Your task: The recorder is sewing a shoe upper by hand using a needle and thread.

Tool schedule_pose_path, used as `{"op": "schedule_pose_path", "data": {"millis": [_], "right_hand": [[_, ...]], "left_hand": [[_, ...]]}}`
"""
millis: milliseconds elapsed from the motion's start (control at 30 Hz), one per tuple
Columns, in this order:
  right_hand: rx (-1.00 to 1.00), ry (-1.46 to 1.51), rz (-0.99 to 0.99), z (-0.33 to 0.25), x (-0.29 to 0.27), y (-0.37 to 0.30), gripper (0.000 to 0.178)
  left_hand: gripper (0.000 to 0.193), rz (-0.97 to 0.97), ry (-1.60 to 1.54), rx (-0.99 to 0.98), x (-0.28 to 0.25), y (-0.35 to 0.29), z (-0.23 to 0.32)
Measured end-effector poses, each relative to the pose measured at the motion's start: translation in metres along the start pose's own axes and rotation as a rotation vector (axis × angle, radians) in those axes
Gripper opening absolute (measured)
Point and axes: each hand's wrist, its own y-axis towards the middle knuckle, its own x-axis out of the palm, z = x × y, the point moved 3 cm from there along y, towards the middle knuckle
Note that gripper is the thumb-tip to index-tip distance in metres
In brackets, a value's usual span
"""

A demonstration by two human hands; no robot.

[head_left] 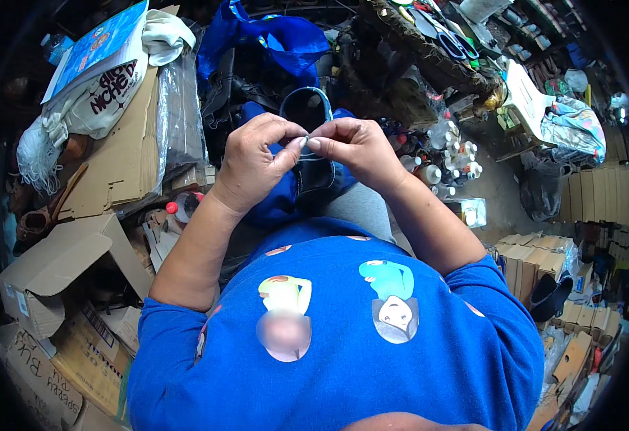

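Both my hands are raised over my lap with their fingertips meeting. My left hand [263,152] is closed, thumb and forefinger pinched together. My right hand [357,149] pinches from the other side. Between the fingertips is a tiny bit of a thin, pale strand [309,156], most of it hidden by the fingers. Just beneath them a dark shoe [316,176] with a rounded opening and a light-edged blue rim rests on blue cloth [275,203] over my lap. The hands partly cover the shoe.
At left lie flattened cardboard [124,165], an open carton [59,251] and a red-capped bottle [184,207]. Blue-handled scissors [457,44] lie on a worn bench at far right. Several small bottles [462,161] stand below it; stacked boxes [526,262] are at right.
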Motion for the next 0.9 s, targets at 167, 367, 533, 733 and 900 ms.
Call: {"op": "schedule_pose_path", "data": {"millis": [167, 367, 533, 733, 900], "right_hand": [[-0.015, 0.015, -0.052, 0.003, 0.001, 0.000, 0.020], [-0.014, 0.099, -0.039, 0.010, -0.002, 0.002, 0.020], [0.001, 0.034, -0.030, 0.007, -0.002, 0.000, 0.019], [-0.018, -0.132, -0.012, 0.003, 0.002, -0.002, 0.018], [0.057, -0.011, -0.126, 0.014, 0.010, -0.007, 0.015]], "left_hand": [[0.011, -0.080, -0.095, -0.258, 0.002, -0.002, -0.006], [0.014, -0.054, -0.093, -0.223, -0.001, -0.002, -0.003], [0.012, -0.035, -0.012, -0.132, 0.001, -0.002, 0.000], [0.008, 0.009, 0.255, 0.126, 0.005, -0.003, 0.004], [0.011, 0.098, 0.379, 0.186, 0.001, 0.000, -0.006]]}}
